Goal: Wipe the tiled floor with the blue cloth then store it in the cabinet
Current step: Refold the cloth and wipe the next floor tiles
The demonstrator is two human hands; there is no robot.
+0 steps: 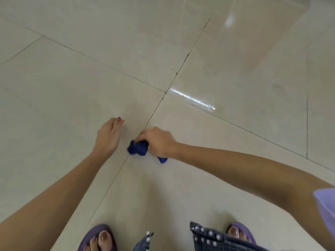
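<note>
The blue cloth [137, 148] lies bunched on the pale tiled floor [72, 91], right beside a dark grout line. My right hand [157, 141] grips it from above, fingers curled round the bundle, and a corner of the cloth sticks out under my wrist. My left hand [108, 135] hovers just left of the cloth, holding nothing, its fingers pointing down at the tile. No cabinet is in view.
Glossy beige tiles meet at a grout crossing [165, 92] ahead of my hands. A bright streak of reflected light [193, 99] lies right of it. My feet in purple sandals [98, 238] stand at the bottom edge, with studded denim hems beside them.
</note>
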